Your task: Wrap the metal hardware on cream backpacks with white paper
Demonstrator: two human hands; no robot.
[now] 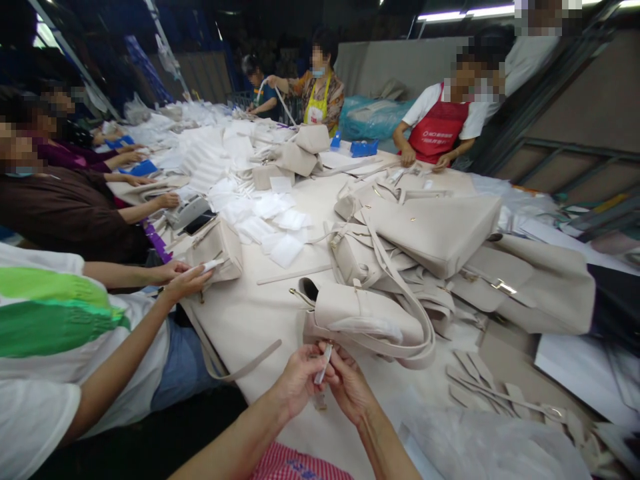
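Observation:
A beige handbag (pixel 370 310) lies on its side on the table just beyond my hands, its long strap looped to the right and a white wrapping around its handle. At the bag's near edge, my left hand (pixel 301 379) pinches a narrow pale strip (pixel 324 365) between thumb and fingers. My right hand (pixel 350 385) meets it from the other side, fingers closed at the same strip, close to a small gold fitting on the bag. Part of the strip is covered by my fingers. Below them hangs a strap end with a metal piece (pixel 321 403), partly blurred.
More beige bags (pixel 430 227) are piled to the right, with loose straps (pixel 490 383) and clear plastic (pixel 490 433) nearer me. White paper sheets (pixel 280 223) heap up further back. A co-worker's hands (pixel 187 280) work on another bag (pixel 223 250) at my left.

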